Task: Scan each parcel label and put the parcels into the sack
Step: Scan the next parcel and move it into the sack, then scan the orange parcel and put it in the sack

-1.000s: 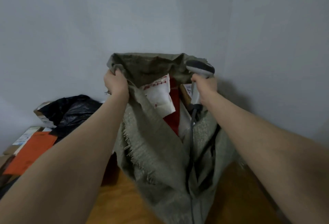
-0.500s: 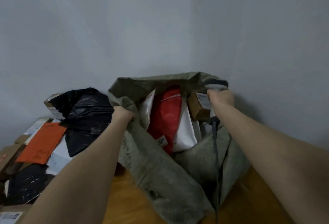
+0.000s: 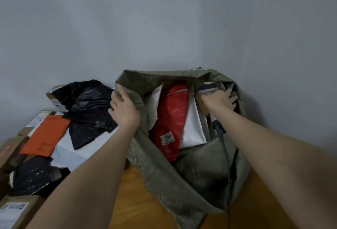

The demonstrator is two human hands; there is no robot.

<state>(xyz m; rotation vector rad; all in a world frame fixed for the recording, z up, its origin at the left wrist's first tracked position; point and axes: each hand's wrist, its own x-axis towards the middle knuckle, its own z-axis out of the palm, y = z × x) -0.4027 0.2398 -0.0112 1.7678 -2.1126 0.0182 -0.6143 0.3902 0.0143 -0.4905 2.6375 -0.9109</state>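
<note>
A grey-green woven sack [image 3: 164, 179] stands open on the wooden table against the wall. My left hand [image 3: 124, 110] grips the sack's left rim. My right hand [image 3: 219, 99] holds the grey scanner [image 3: 207, 87] together with the sack's right rim; the scanner's cable [image 3: 223, 143] hangs down the sack. Inside the sack stand a red parcel [image 3: 172, 119] with a label reading 2001, a white mailer [image 3: 192, 128], another white parcel [image 3: 155, 101] and the corner of a brown box [image 3: 202, 106].
A pile of parcels lies to the left: a black bag [image 3: 87, 108], an orange mailer [image 3: 45, 134], a white mailer [image 3: 73, 150], a black parcel [image 3: 34, 176] and cardboard boxes [image 3: 14, 212]. The wooden tabletop [image 3: 138, 205] shows in front. A grey wall stands behind.
Both hands have lowered the sack's mouth and spread it wider, so the parcels inside show more. The view has tilted down and left, bringing more of the parcel pile into sight.
</note>
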